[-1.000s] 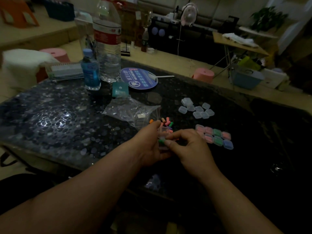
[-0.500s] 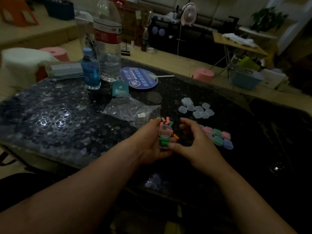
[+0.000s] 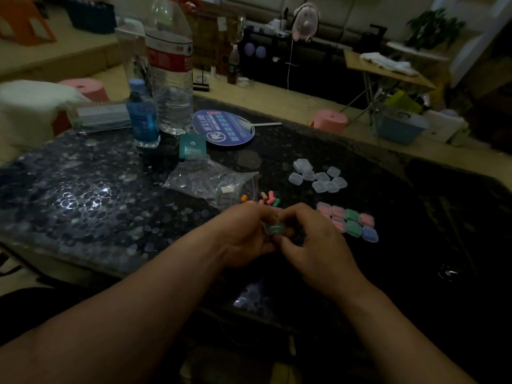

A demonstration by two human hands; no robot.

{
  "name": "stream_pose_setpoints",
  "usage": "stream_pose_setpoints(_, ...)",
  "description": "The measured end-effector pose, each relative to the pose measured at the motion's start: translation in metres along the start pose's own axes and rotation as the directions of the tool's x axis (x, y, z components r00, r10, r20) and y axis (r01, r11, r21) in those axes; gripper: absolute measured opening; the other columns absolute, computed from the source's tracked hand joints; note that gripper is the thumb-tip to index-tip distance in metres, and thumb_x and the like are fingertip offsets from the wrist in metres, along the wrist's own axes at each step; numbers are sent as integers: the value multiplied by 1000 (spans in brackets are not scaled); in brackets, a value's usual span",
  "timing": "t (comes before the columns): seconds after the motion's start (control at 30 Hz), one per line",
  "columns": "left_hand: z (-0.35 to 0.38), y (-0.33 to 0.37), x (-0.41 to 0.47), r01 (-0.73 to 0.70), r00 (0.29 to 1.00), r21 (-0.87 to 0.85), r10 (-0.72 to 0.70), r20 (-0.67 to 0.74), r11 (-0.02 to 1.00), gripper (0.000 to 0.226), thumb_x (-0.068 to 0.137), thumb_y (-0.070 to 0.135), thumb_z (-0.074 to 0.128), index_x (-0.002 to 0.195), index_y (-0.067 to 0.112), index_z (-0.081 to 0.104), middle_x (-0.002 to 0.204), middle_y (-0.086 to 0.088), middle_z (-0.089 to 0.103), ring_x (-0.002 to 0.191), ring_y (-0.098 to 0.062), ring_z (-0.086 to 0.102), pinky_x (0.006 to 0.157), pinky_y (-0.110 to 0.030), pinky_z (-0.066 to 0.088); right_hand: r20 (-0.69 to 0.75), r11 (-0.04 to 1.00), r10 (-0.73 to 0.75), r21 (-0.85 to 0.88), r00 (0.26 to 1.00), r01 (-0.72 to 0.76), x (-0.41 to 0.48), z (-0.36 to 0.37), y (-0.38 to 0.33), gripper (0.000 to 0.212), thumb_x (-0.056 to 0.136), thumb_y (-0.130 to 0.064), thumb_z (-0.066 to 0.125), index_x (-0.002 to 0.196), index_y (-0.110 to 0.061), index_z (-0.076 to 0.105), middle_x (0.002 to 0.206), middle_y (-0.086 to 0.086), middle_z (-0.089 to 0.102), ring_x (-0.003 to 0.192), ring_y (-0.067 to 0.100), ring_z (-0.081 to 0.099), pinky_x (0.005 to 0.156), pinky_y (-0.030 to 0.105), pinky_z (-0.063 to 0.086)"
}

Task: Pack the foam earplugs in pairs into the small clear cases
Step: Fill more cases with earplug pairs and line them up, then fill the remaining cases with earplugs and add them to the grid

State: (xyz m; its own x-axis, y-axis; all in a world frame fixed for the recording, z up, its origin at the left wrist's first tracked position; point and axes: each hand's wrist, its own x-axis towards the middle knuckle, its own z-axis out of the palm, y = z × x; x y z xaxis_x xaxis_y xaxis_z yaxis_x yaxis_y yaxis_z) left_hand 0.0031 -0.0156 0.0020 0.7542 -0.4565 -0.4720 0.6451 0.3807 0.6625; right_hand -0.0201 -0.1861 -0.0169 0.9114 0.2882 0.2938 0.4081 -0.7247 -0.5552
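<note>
A small clear case (image 3: 274, 228) with green earplugs inside sits between both hands above the dark table (image 3: 110, 206). My left hand (image 3: 243, 234) grips it from the left, and my right hand (image 3: 313, 239) pinches it from the right with fingers curled over its lid. Just behind the hands lie several loose earplugs (image 3: 267, 199) in pink, orange and green. Several filled cases (image 3: 349, 220) with pink, green and blue earplugs lie in rows to the right. Farther back is a cluster of several empty clear cases (image 3: 318, 178).
A crumpled clear plastic bag (image 3: 210, 181) lies left of the loose earplugs. Behind it stand a teal packet (image 3: 192, 146), a small blue bottle (image 3: 142, 117), a large water bottle (image 3: 171, 70) and a round blue fan (image 3: 223, 128). A pink stool (image 3: 329, 120) stands beyond the table.
The case's lid stood open half a second ago with green earplugs showing; now the case looks closed, and my right fingers have curled over its top.
</note>
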Motion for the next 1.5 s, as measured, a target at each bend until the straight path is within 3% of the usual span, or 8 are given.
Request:
stream_pose_setpoints(0.07,3,0,-1,-58,998,65,59,-4,996,46,97,-9,36,136,-2,57,133,-25,63,117,-35,65,105,-46,49,49,993,69,90,996,-73,0,-3,2,41,87,-33,83,121,-41,60,113,-19,65,106,-1,62,88,29,55)
stream_pose_setpoints(0.2,4,-3,0,-120,989,208,135,-61,971,45,95,-12,45,134,7,55,127,-20,64,104,-33,72,80,-40,59,105,995,29,91,994,-38,0,-3,8,45,86,-43,82,128,-38,68,124,-21,61,117,-3,58,98,24,52)
stream_pose_setpoints(0.4,-1,-11,-1,-14,997,383,40,-60,924,28,103,17,54,127,6,65,126,-20,69,104,-28,68,100,-46,55,68,984,161,68,985,-166,-1,-6,11,43,87,-38,83,125,-40,64,116,-19,62,106,-6,60,89,21,53)
stream_pose_setpoints(0.63,3,-9,-4,-39,997,400,62,-45,916,25,107,28,48,112,9,64,104,-22,65,100,-34,70,97,-44,56,454,565,512,463,730,-684,-2,-5,-3,31,109,-48,51,114,-25,72,100,3,81,86,19,76,72,41,58)
stream_pose_setpoints(0.77,6,-17,-2,-44,995,437,77,-58,899,35,106,26,51,128,-1,54,89,-14,68,74,-23,70,74,-32,59,391,560,534,501,750,-660,-4,-3,2,38,111,-49,46,112,-22,73,90,1,79,76,17,71,63,32,51)
stream_pose_setpoints(0.97,28,-32,12,-71,988,468,127,-90,881,26,105,26,54,115,2,58,71,-8,72,64,-22,69,75,-36,55,313,543,602,513,734,-665,-17,-12,8,35,113,-37,45,101,-20,74,76,-2,74,64,12,66,57,28,46)
stream_pose_setpoints(1.23,63,-51,31,-49,991,559,109,-74,828,27,104,31,56,116,7,60,76,-14,72,58,-22,66,55,-27,55,216,433,715,611,665,-663,-37,-45,38,12,104,-20,63,108,-12,71,95,11,80,79,21,75,63,32,55)
stream_pose_setpoints(1.5,61,-40,38,-91,944,494,233,-233,865,23,108,27,48,113,8,60,94,-20,74,66,-23,63,61,-30,52,-81,575,796,409,599,-709,-26,-57,106,12,99,-23,72,96,-12,69,85,14,74,67,20,64,58,30,46)
